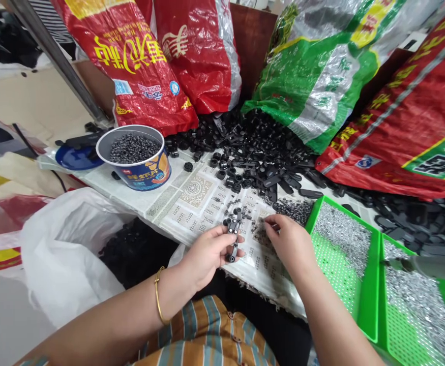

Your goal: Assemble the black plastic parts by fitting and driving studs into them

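Note:
My left hand (211,250) grips a black jointed plastic part (233,235) between thumb and fingers, just over the table's front edge. Small silvery dots show on the part. To its right, my right hand (288,239) reaches down to small dark pieces (259,231) scattered on the patterned table cover (189,213). Its thumb and fingertips are pinched together, and whatever is between them is too small to name. A heap of small dark pieces (293,209) lies just beyond the right hand.
Green trays (375,290) of silver pieces stand at right, with a metal tube (432,265) over one. A tub (146,173) of dark pieces is at left. Black parts (260,147) pile before red (203,56) and green bags (317,86). A white sack (62,249) hangs lower left.

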The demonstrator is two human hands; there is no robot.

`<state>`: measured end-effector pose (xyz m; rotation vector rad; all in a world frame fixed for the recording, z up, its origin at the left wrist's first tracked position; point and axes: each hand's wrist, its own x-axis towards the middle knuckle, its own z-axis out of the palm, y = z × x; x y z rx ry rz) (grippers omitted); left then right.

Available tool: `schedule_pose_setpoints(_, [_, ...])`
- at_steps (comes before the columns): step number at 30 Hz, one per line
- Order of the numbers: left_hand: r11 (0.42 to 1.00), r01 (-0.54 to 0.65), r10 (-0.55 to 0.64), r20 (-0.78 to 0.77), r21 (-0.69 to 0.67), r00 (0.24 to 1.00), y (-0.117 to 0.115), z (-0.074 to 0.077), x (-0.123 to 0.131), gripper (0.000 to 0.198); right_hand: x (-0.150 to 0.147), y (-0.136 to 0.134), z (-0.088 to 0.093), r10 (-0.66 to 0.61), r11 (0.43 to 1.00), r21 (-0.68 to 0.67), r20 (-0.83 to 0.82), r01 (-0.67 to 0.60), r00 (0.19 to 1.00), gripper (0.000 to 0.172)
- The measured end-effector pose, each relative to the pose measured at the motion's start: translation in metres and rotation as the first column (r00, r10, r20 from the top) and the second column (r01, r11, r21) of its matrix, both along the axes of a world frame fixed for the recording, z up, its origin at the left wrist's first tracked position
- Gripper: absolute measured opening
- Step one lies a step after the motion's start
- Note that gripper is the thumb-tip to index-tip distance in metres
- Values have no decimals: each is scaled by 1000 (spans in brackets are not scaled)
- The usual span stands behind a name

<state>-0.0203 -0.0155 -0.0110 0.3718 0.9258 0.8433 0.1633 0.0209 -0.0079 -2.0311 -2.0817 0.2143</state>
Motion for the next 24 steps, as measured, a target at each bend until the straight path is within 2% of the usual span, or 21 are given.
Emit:
schedule_pose_setpoints(4, [1000, -8, 8, -19, -15, 1000, -1, 2, 1, 13, -5, 11, -4, 26, 999, -45, 121, -21, 992, 19])
schedule_pose_setpoints(8, [1000, -12, 11, -26, -25, 1000, -1, 4, 1, 13, -8, 18, -2, 28, 998, -67, 114, -20, 993, 18])
schedule_pose_setpoints(10, [1000, -13, 13, -18, -12, 1000, -1, 4, 2, 14, -8, 14, 2, 2, 998, -61, 39, 1, 999, 16])
schedule_pose_setpoints(11, [1000, -11, 11, -10, 3, 1000, -1, 4, 2, 14, -9, 10, 5, -28, 996, -82, -70, 23, 997, 16])
schedule_pose_setpoints(12, [1000, -7, 7, -1, 22, 1000, -1, 4, 3, 14, -9, 5, 8, -70, 991, -129, -231, 40, 971, 17])
schedule_pose_setpoints(13, [999, -6, 5, 6, 43, 1000, -1, 4, 3, 15, -10, 0, 10, -123, 979, -199, -419, 42, 900, 20])
schedule_pose_setpoints(15, [997, -4, 4, 9, 77, 1000, -1, 6, 6, 17, -13, -11, 14, -249, 936, -351, -721, -31, 647, 25])
schedule_pose_setpoints(17, [996, -1, 1, -1, 92, 1000, 0, 7, 8, 17, -17, -20, 14, -324, 897, -417, -844, -144, 427, 25])
schedule_pose_setpoints(18, [995, 0, 0, -2, 95, 1000, 0, 8, 10, 17, -19, -24, 13, -331, 892, -415, -871, -180, 363, 25])
schedule_pose_setpoints(20, [995, -6, 5, 12, 97, 1000, -1, 8, 12, 16, -22, -28, 11, -299, 901, -379, -896, -213, 329, 22])
schedule_pose_setpoints(24, [993, -37, 34, 29, 111, 999, -2, 5, 13, 16, -27, -32, 8, -195, 929, -306, -883, -207, 427, 15])
